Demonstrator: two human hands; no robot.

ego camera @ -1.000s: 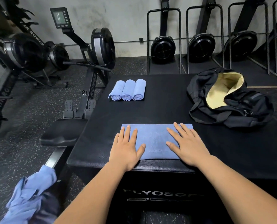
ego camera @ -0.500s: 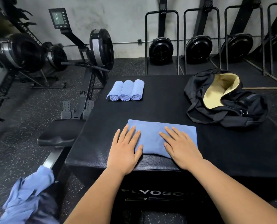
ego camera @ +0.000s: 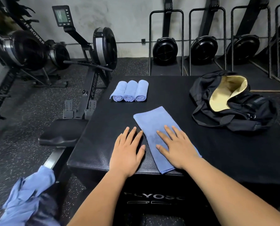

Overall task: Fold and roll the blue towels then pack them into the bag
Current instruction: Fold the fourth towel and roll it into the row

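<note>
Blue folded towel [ego camera: 154, 126]: diagonal at front edge of black box [ego camera: 220, 154]. Right hand [ego camera: 176, 149] flat on it, fingers straight, spread. Left hand [ego camera: 127, 154] flat on box beside it, fingers straight. Rolled towels [ego camera: 129, 91] near far edge; open bag [ego camera: 233, 103] at right edge.

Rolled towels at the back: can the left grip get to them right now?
Probably yes. The left grip lies flat on the black box, holding nothing, and only bare box top lies between it and the three rolled towels. It would just need a stretch forward.
</note>
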